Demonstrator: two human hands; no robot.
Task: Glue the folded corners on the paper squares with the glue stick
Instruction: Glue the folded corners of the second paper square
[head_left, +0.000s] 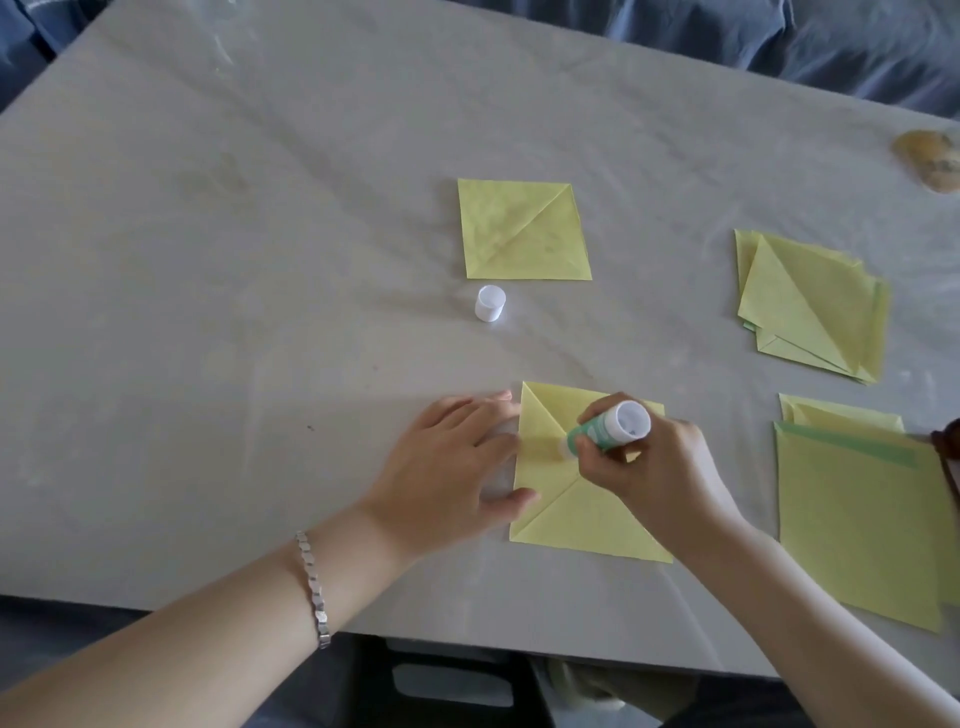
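At the near edge of the grey table (234, 312), a folded yellow paper square (582, 519) lies between the hands. The left hand (447, 467) lies flat, fingers straight, at its left edge, thumb touching the paper. The right hand (654, 467) grips the tilted glue stick (608, 427), its tip pressed near the square's centre. The white cap (490, 304) stands farther back.

Both forearms are shown bare, from the lower edge of the view up to the left hand (447, 467) and the right hand (657, 470). A silver-coloured bracelet (313, 587) is worn on the left wrist. It is made up of small, flat metal links of roughly hexagonal shape, joined in a single narrow row.
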